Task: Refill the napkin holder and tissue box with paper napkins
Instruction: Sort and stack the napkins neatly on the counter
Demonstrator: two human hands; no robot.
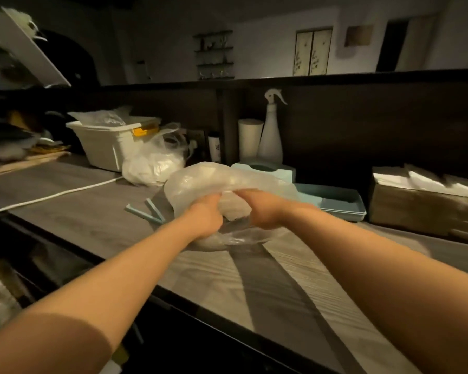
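Fingers (pixel 214 201) of the left hand (pixel 204 218) and of the right hand (pixel 262 210) are curled into the crinkled plastic of a clear bag (pixel 222 182), pinching it at the middle where it lies on the grey wood-grain desk (pixel 92 220). Through the cloudy film shows a pale wad of napkins (pixel 234 211) (blurred, so no folds can be made out), while behind it stand a pale-green tissue box (pixel 265 168), a matching tray (pixel 335 202) and, at far right, a brown holder (pixel 422 211) with white napkins standing in it. No writing is legible.
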